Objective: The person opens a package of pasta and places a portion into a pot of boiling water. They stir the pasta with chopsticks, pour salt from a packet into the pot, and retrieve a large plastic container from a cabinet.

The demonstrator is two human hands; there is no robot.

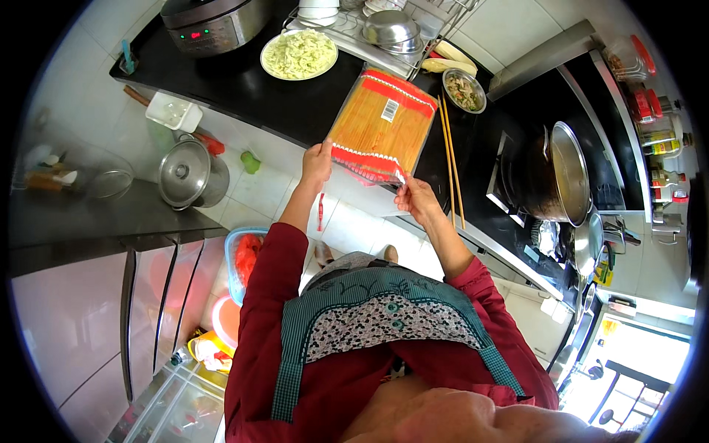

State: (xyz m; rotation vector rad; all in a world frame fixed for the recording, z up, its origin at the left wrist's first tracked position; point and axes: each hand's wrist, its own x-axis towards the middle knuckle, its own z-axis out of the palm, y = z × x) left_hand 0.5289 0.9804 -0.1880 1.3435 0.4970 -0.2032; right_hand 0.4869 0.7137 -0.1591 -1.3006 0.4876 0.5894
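Observation:
A clear and red plastic package of dried noodles point(382, 124) lies tilted at the front edge of the black counter, partly overhanging it. My left hand point(317, 162) grips its near left corner. At the near right corner, the fingers of my right hand point(414, 195) pinch the plastic. A thin red strip point(320, 212) hangs or lies below my left hand; which one I cannot tell. Right of the package rest long wooden chopsticks point(450, 158), and behind them is a metal bowl of chopped food point(464, 91). A plate of shredded pale green vegetable point(299, 54) stands behind, to the left.
A large pot point(568, 171) stands on the stove at right, with a wok point(588, 241) nearer me. A multicooker point(210, 30) is at the back left, beside a dish rack point(354, 41). Below left are a lidded steel pot point(184, 173) and a blue basket point(235, 266).

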